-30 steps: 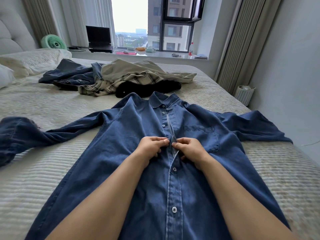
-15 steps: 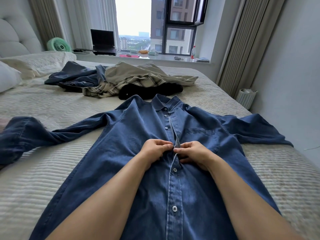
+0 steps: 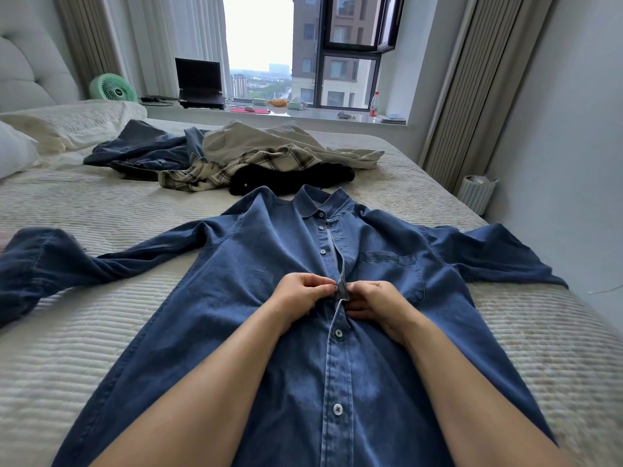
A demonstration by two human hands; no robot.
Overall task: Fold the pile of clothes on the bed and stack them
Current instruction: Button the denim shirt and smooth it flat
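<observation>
Since the earlier frame, little has moved: both hands remain at the placket, the view raised slightly. Left hand (image 3: 305, 291) and right hand (image 3: 374, 303) are each pinched on an edge of the shirt (image 3: 256, 264) at frame centre, apparently so that a button can be fastened before folding. Sleeves are spread flat across the bed (image 3: 101, 332). Unfolded clothes (image 3: 236, 156) are heaped above centre; nothing is stacked yet.

Denim shirt (image 3: 263, 298): hem cut off at bottom edge. Black garment (image 3: 290, 178): mostly buried under plaid shirt (image 3: 236, 163) (type unclear). Windowsill (image 3: 303, 114) items, upper centre: too small to identify.
</observation>
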